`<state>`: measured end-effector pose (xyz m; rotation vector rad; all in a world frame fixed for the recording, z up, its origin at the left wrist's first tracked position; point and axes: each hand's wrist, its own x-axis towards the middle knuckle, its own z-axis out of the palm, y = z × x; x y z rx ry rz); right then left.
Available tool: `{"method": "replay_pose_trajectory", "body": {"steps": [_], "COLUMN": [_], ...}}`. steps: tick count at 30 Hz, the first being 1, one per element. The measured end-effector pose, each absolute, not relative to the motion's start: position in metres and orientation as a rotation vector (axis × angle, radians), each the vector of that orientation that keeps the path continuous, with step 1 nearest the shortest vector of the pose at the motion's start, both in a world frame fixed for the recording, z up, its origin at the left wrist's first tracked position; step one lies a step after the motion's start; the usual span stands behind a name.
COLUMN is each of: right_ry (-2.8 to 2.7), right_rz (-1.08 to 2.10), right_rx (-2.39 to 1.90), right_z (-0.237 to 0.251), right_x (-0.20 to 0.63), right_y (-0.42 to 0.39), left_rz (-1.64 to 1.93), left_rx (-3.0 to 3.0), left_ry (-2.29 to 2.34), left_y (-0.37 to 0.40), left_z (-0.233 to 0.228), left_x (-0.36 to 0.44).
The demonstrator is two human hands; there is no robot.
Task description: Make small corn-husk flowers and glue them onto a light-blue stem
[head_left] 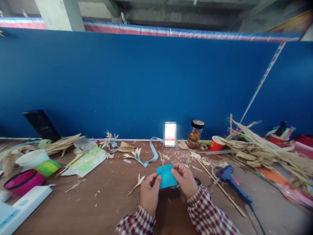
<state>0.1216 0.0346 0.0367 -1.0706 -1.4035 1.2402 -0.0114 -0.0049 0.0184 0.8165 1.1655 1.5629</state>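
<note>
A small bright blue sheet (167, 176), which looks like paper, is stretched between my two hands above the table. My left hand (150, 192) pinches its left edge between thumb and fingers. At the upper right corner, my right hand (186, 179) grips it the same way. A white husk flower (137, 182) on a thin stem lies just left of my left hand. Behind the sheet, a light blue ribbon (154, 153) curls across the table near another white flower (137, 153). Something dark and round, partly hidden, sits beside my right hand.
A blue glue gun (233, 184) with a cord and a long thin stick (222, 189) lie to the right. Dried husks (264, 153) pile up beyond them. A lidded jar (195, 133) and red cup (216, 143) stand behind. Leftward are a magenta bowl (24, 182) and white box (26, 207).
</note>
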Motion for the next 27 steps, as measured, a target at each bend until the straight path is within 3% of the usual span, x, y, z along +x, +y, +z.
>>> {"method": "replay_pose_trajectory", "body": {"steps": [6, 17, 27], "right_ry": [-1.431, -1.502, -1.626], "right_rz": [1.325, 1.188, 0.715], "right_rx": [-1.044, -1.070, -1.267], "right_z": [0.035, 0.042, 0.095], "right_x": [0.125, 0.126, 0.205], "right_y": [0.032, 0.027, 0.009], "left_rz": [1.545, 1.548, 1.424], "left_rx": [0.821, 0.822, 1.223], "left_ry": [1.130, 1.206, 1.392], "left_y": [-0.005, -0.005, -0.016], "left_z": [0.014, 0.014, 0.025], "left_x": [-0.010, -0.009, -0.008]}}
